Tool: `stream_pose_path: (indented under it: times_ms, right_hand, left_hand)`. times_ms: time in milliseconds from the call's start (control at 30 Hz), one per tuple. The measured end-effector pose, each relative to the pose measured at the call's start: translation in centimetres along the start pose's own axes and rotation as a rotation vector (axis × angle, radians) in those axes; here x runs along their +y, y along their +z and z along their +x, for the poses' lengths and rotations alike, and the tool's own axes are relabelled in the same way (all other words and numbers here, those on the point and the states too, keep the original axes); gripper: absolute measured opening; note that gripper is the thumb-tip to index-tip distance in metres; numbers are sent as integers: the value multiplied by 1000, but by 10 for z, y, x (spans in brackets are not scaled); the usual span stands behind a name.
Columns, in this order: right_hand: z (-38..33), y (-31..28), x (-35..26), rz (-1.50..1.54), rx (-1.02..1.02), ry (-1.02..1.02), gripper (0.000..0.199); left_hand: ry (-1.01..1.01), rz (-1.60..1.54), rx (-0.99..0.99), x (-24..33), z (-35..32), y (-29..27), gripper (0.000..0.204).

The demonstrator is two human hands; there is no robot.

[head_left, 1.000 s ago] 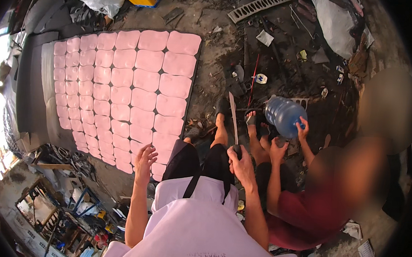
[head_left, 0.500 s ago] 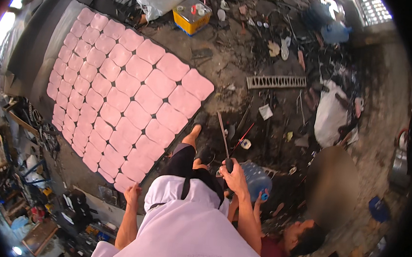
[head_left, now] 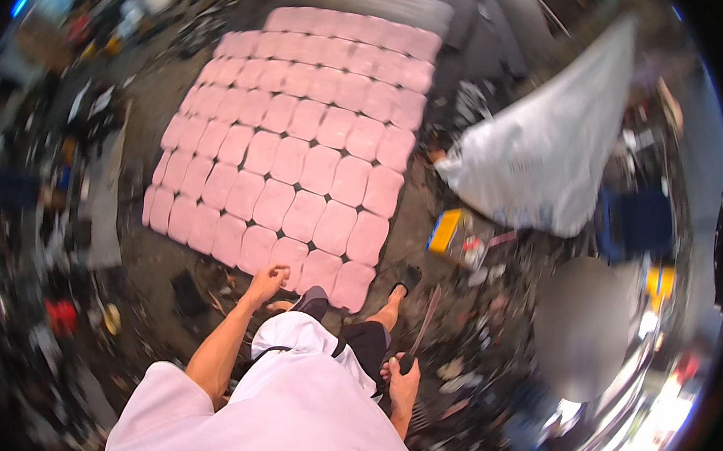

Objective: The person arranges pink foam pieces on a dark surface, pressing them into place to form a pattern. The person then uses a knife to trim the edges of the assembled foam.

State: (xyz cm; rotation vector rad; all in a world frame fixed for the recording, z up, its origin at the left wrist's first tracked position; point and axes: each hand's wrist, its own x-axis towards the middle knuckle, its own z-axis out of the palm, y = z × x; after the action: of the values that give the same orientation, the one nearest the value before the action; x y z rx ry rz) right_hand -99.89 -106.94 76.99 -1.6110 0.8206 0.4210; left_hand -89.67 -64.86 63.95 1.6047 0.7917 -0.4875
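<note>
Dozens of pink rounded-square pads [head_left: 300, 150] are laid edge to edge in a quilted sheet on the dark floor [head_left: 155, 119], the sheet filling the middle of the ground from its far edge down to a near corner just ahead of the person's feet. A large white sack [head_left: 546, 159] is slumped on the floor to the right of the sheet, well apart from the hands, and a blue seat-like object [head_left: 634, 224] is seen just beyond it, blurred. A small yellow and white box [head_left: 455, 236] lies near the sheet's right edge, between the sheet and the sack. Clutter is strewn along the left edge of the floor, too smeared by motion to be told apart. The person's white shirt [head_left: 281, 413] and dark shorts [head_left: 366, 343] fill the lower middle of the view, with one sandalled foot [head_left: 406, 281] set just beside the near corner of the sheet. The left hand [head_left: 267, 282] is held over the sheet's near edge with the fingers loosely curled and nothing in them; whether it touches a pad cannot be told. The right hand [head_left: 402, 383] is closed around the dark handle of a long narrow blade [head_left: 424, 322], which points up and away toward the foot, its tip near the sandal.
</note>
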Motion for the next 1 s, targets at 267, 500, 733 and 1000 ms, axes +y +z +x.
stream_pose_path:
  times_ms: [267,500,733,1000]
  right_hand:
    - [253,-205,-117,-661,-220,-351,22]
    - [375,-326,-183,-634,-164,-130,29]
    - [441,-385,-144,-1140,-190,75,24]
    - [449,-427,-133,-1016,-451,41,23]
  left_hand:
    - [-373,-1064,670,-107,-14,193,22]
    - [-535,-771,436,-69,-155,335,45]
    - [-401,-1105,818,-112,-218,396,47]
    - [-481,-1161,744,-129,-236,497,38]
